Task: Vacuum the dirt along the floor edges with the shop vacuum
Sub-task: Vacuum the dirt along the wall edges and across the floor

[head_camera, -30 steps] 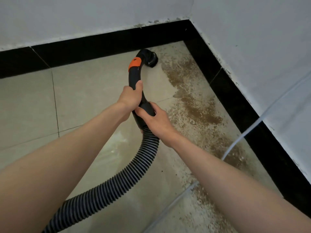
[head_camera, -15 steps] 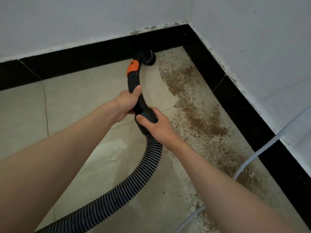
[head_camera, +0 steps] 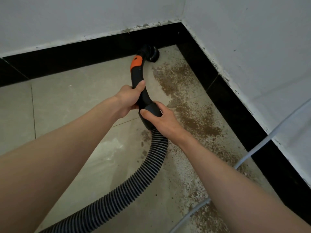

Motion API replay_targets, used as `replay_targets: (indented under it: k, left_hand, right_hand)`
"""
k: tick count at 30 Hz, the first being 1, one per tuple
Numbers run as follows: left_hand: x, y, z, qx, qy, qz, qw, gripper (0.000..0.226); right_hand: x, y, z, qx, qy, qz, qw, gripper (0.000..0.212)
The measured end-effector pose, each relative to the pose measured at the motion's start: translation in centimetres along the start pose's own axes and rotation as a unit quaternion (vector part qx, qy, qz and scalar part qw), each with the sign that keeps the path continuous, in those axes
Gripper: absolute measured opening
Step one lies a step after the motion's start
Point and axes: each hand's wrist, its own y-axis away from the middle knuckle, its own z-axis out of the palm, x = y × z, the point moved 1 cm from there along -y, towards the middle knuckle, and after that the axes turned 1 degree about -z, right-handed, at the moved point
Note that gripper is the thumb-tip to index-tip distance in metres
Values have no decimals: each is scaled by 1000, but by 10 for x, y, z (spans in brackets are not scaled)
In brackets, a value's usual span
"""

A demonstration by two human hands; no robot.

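Observation:
A black curved vacuum handle point(head_camera: 138, 76) with an orange collar point(head_camera: 136, 63) ends in a round nozzle point(head_camera: 152, 53) pressed to the floor against the back black baseboard, close to the corner. My left hand point(head_camera: 129, 98) grips the handle's middle. Just below it, my right hand point(head_camera: 162, 120) wraps the thick cuff where the ribbed grey hose point(head_camera: 148, 162) joins. The hose trails down to the lower left. Brown dirt point(head_camera: 193, 115) lies in a band on the tiles along the right baseboard, from the corner toward me.
White walls meet at a corner above black baseboards point(head_camera: 235, 111). A thin white cable point(head_camera: 249, 155) slants from the right wall down across the floor to the bottom edge. Beige floor tiles point(head_camera: 67, 101) spread to the left.
The nozzle has slid farther along the back baseboard toward the corner, and both hands moved forward with the handle. The view has shifted with it.

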Motion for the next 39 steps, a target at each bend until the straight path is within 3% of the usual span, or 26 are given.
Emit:
replay_targets:
  k: [6, 15, 28, 39]
  left_hand:
    - [-22, 33, -12, -26, 24, -11, 999, 41]
    - [-27, 58, 30, -74, -9, -23, 997, 42]
    - [-18, 66, -12, -7, 10, -44, 999, 49]
    - [-31, 100, 13, -46, -23, -44, 998, 47]
  right_hand:
    - [10, 28, 7, -29, 16, 2, 999, 22]
    - [12, 75, -27, -13, 13, 13, 1000, 13]
    - [-2, 51, 9, -56, 42, 25, 997, 30]
    - [0, 107, -6, -24, 21, 47, 998, 28]
